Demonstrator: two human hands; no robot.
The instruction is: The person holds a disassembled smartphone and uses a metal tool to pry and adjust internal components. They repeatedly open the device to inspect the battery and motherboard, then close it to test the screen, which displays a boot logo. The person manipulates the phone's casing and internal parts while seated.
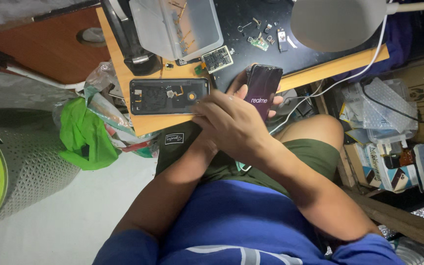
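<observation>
dark phone (262, 88) upright in left hand (239, 86) — right hand (229, 122) overlapping below

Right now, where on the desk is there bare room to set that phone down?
Little. A bare wood strip runs along the desk's front edge, under the lamp shade. Left is crowded: opened phone back, clear plastic box. The black mat holds small parts.

Your lamp shade (337, 22) glares pale and soft-focused at top; the table (148, 120) is evenly lit, your lap dim, corners shadowed and slightly stretched.
</observation>
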